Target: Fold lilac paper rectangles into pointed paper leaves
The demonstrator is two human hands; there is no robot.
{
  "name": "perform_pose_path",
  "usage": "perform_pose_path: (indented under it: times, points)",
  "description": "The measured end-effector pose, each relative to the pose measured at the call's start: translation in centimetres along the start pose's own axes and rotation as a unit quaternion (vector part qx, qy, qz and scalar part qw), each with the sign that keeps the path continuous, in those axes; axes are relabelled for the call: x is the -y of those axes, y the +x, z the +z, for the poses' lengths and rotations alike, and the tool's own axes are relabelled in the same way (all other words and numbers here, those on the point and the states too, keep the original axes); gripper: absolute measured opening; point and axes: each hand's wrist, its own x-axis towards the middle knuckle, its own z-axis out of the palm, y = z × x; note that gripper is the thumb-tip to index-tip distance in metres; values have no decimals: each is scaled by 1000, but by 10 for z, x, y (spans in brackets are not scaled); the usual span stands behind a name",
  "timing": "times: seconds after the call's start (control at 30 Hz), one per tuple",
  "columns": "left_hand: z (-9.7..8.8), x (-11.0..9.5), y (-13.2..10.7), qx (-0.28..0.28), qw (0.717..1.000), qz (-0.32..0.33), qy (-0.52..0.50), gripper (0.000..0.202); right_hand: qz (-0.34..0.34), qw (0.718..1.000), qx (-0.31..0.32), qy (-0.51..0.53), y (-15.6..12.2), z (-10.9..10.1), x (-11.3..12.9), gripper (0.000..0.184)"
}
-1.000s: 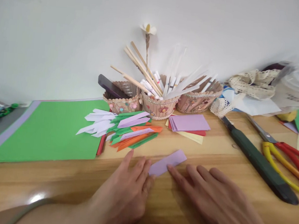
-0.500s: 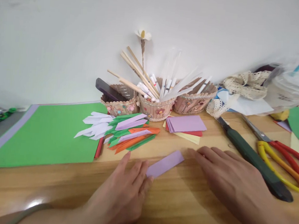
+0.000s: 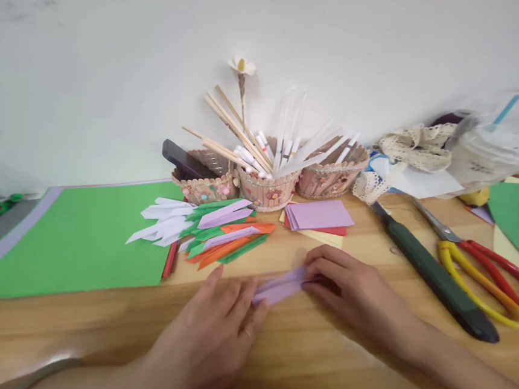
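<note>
A narrow lilac paper strip (image 3: 279, 286) lies on the wooden table (image 3: 107, 320) in front of me. My left hand (image 3: 215, 336) rests flat with fingers spread, its fingertips pressing the strip's left end. My right hand (image 3: 351, 290) curls over the strip's right end and pinches it, lifting one long edge into a fold. Behind the strip lies a heap of folded paper pieces (image 3: 206, 229) in white, green, orange and lilac.
A green sheet (image 3: 78, 239) lies at left. Three stick baskets (image 3: 266, 189) with skewers and pens stand by the wall, a phone (image 3: 183, 159) in one. A lilac paper stack (image 3: 319, 215), a utility knife (image 3: 434, 276), scissors (image 3: 484, 268), lace and plastic bags sit at right.
My right hand moved from lying flat beside the strip to its right end and closed on it, raising the edge. The left hand stayed on the left end.
</note>
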Motion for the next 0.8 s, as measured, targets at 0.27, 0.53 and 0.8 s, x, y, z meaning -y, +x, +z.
perform_pose_path:
  times: [0.27, 0.53, 0.8]
  points:
    - [-5, 11, 14, -114, 993, -21, -19, 39, -20, 992, -72, -100, -3, 1, 14, 17]
    - [17, -2, 17, 34, 985, -39, -166, 48, -93, 989, -28, -113, -6, 17, 26, 22]
    - [20, 12, 22, -21, 939, -84, -332, 27, -145, 981, 89, 90, 1, 4, 23, 19]
